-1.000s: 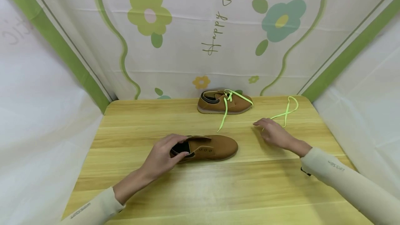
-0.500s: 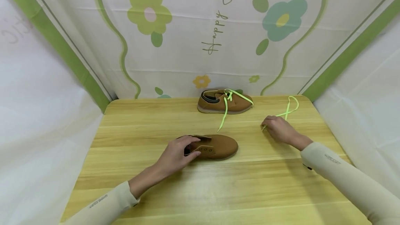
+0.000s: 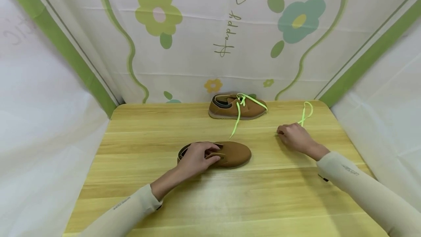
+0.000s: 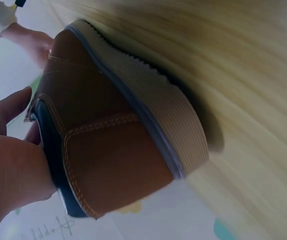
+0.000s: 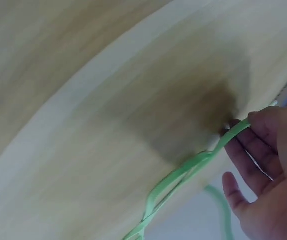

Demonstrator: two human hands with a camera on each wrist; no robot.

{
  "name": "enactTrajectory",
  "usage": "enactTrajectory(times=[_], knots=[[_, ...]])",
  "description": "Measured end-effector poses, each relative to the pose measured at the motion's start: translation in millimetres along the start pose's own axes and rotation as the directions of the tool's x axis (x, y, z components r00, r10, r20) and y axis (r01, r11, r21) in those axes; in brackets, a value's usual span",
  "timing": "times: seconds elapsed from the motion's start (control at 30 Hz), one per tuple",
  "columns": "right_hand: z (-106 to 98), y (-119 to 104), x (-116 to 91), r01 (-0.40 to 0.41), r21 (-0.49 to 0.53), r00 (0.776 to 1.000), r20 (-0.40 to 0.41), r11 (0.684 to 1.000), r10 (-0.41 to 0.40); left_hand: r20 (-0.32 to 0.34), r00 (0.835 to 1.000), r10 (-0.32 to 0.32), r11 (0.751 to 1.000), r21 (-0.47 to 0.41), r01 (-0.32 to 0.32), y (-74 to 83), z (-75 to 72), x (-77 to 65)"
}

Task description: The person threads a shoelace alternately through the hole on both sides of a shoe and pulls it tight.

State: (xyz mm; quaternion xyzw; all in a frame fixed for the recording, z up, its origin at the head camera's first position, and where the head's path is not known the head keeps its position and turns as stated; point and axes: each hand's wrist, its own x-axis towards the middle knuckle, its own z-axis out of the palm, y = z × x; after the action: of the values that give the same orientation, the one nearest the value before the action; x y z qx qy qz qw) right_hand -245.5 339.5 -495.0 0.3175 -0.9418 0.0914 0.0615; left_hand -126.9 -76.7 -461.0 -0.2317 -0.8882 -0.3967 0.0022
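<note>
A brown leather shoe (image 3: 237,153) without a lace lies on the wooden table, toe to the right. Over its opening is my left hand (image 3: 196,158), thumb and fingers spread apart around the eyelet flaps. Seen from the left wrist, the shoe's heel (image 4: 118,170) and ribbed sole fill the middle, and the thumb (image 4: 18,104) is by the collar. My right hand (image 3: 297,137) is low over the table at the right. In the right wrist view it pinches a neon-green shoelace (image 5: 176,176) close to one tip, between thumb and finger.
Behind, by the patterned curtain (image 3: 184,57), stands the matching brown shoe (image 3: 223,111), laced in neon green with its ends hanging loose. One end lies on the tabletop (image 3: 148,131). The free lace's loop (image 3: 309,111) rests near the back right corner. White cloth walls flank the table.
My left hand has slid right along the shoe, from the heel opening to the eyelet flaps. My right hand has moved slightly right and closed its fingertips on the shoelace's end.
</note>
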Motion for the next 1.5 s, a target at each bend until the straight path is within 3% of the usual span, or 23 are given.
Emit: enactTrajectory(times=[0.23, 0.43, 0.67, 1.03, 1.3, 1.5], knots=[[-12, -37, 4, -0.079, 0.176, 0.995, -0.038, 0.981, 0.087, -0.032, 0.999, 0.006, 1.0, 0.013, -0.006, 2.2, 4.4, 4.9], [-23, -69, 3, -0.134, 0.347, 0.991, 0.035, 0.928, 0.13, -0.035, 0.999, -0.028, 1.0, 0.011, 0.028, 1.7, 7.0, 4.5], [-29, -102, 5, -0.139, 0.515, 0.989, 0.115, 0.846, 0.092, -0.04, 0.997, -0.068, 0.998, -0.008, 0.068, 0.5, 8.6, 5.2], [-28, -151, 12, -0.118, 0.636, 0.987, 0.159, 0.762, 0.02, -0.058, 0.994, -0.096, 0.995, -0.021, 0.095, -1.5, 6.6, 5.4], [-11, -182, 23, -0.083, 0.65, 0.987, 0.159, 0.756, -0.028, -0.064, 0.995, -0.081, 0.997, -0.013, 0.08, -4.1, 7.6, 6.1], [1, -195, 28, -0.072, 0.647, 0.989, 0.143, 0.759, -0.028, -0.07, 0.995, -0.07, 0.998, -0.008, 0.07, -4.5, 8.6, 5.2]])
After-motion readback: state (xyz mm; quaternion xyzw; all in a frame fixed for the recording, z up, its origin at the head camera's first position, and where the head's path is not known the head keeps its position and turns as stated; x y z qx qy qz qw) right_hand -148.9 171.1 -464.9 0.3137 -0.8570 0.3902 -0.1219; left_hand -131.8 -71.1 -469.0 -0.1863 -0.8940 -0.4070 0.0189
